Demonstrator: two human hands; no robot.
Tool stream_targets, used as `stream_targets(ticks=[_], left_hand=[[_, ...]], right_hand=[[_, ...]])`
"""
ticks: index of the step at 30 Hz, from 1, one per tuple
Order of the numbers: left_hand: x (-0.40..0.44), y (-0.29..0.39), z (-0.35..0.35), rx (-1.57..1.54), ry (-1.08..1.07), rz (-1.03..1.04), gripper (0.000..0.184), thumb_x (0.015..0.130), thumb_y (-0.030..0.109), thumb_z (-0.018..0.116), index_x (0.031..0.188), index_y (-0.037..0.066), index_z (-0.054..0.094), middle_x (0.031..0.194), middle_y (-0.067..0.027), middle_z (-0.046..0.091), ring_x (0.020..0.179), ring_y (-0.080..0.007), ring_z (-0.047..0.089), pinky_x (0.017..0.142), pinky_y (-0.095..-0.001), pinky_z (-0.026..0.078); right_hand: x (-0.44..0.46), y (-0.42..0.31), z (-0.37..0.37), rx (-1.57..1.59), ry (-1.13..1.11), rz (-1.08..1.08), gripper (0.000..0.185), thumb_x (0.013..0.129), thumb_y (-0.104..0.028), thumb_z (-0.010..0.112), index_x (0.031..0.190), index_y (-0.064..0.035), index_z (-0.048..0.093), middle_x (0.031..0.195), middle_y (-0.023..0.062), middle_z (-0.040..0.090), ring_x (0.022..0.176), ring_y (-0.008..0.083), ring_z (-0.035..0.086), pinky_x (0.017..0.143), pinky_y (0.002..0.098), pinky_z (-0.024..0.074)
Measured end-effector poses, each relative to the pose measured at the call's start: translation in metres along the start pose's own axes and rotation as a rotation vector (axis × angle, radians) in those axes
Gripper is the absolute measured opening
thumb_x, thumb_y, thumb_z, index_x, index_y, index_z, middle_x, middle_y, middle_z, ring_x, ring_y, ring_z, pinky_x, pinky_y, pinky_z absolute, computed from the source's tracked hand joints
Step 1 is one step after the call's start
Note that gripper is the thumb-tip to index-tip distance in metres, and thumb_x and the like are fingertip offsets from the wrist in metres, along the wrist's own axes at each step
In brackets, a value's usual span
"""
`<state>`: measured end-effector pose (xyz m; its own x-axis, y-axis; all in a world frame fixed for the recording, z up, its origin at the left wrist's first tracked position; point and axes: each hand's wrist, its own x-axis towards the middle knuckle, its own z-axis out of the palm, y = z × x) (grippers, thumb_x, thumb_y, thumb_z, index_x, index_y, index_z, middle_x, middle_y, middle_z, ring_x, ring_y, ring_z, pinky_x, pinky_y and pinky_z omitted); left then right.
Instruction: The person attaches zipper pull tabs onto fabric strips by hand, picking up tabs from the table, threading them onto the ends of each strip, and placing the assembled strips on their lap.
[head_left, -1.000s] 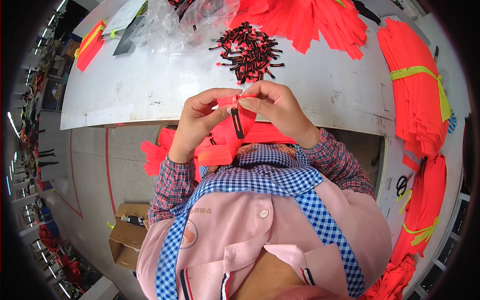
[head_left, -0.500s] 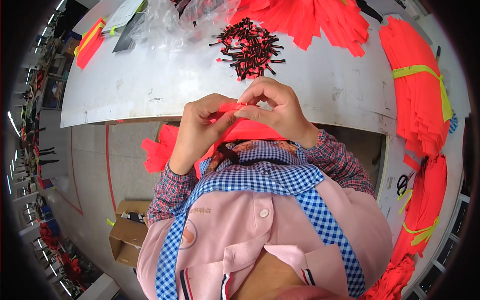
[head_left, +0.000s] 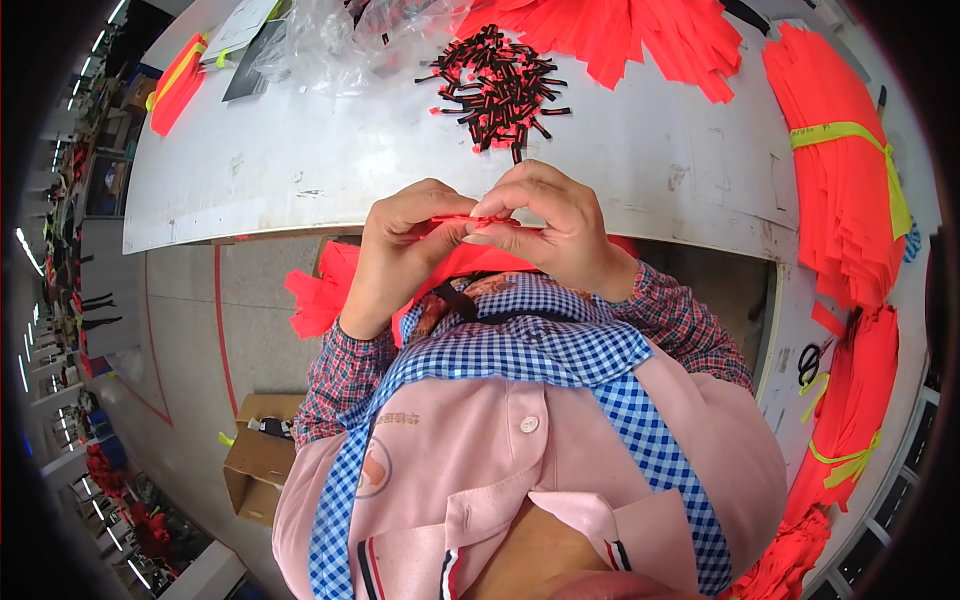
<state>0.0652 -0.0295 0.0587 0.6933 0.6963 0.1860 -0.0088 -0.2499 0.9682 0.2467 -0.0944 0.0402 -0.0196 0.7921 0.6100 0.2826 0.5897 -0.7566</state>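
My left hand [head_left: 405, 245] pinches one part of a red fabric strip [head_left: 450, 262] over my lap, close to the table's front edge. Fingertips of my right hand [head_left: 550, 225] close on the same strip right beside it, and the two hands nearly touch. The small part between the fingertips is mostly hidden. More of the strip hangs below my hands, with its loose end to the left. Just beyond my hands lies a pile of small black pull tabs with red ends [head_left: 500, 90].
Clear plastic bags [head_left: 335, 45] and fanned red strips [head_left: 640, 35] lie at the back of the white table [head_left: 250, 190]. Tied red bundles [head_left: 840, 180] and black scissors [head_left: 808, 365] are at the right. An open cardboard box [head_left: 255, 460] stands on the floor at left.
The strip has been turned and folded between my fingers, and the black pull tab seen hanging from it earlier is out of sight. Both hands stay pinched together, slightly lower.
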Motion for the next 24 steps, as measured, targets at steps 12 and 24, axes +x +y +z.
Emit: stream_targets(ticks=[12, 24], left_hand=[[0.001, -0.003, 0.001, -0.039, -0.061, -0.024, 0.015, 0.080, -0.008, 0.063, 0.092, -0.002, 0.068, 0.085, -0.0064, 0.064, 0.080, -0.0132, 0.060, 0.072, -0.0248, 0.048], [0.000, 0.000, -0.003, -0.122, -0.064, -0.249, 0.013, 0.086, -0.005, 0.060, 0.097, -0.003, 0.066, 0.089, -0.0043, 0.066, 0.083, -0.0088, 0.060, 0.075, -0.0223, 0.049]], right_hand=[[-0.007, 0.004, 0.001, 0.363, -0.071, 0.237, 0.015, 0.080, -0.008, 0.074, 0.087, -0.0025, 0.062, 0.079, 0.0037, 0.059, 0.073, 0.0111, 0.059, 0.064, 0.0244, 0.0492], [-0.006, 0.008, 0.006, 0.325, -0.022, 0.256, 0.020, 0.082, -0.015, 0.074, 0.086, -0.0014, 0.060, 0.080, 0.0035, 0.061, 0.069, 0.0075, 0.059, 0.061, 0.0220, 0.0490]])
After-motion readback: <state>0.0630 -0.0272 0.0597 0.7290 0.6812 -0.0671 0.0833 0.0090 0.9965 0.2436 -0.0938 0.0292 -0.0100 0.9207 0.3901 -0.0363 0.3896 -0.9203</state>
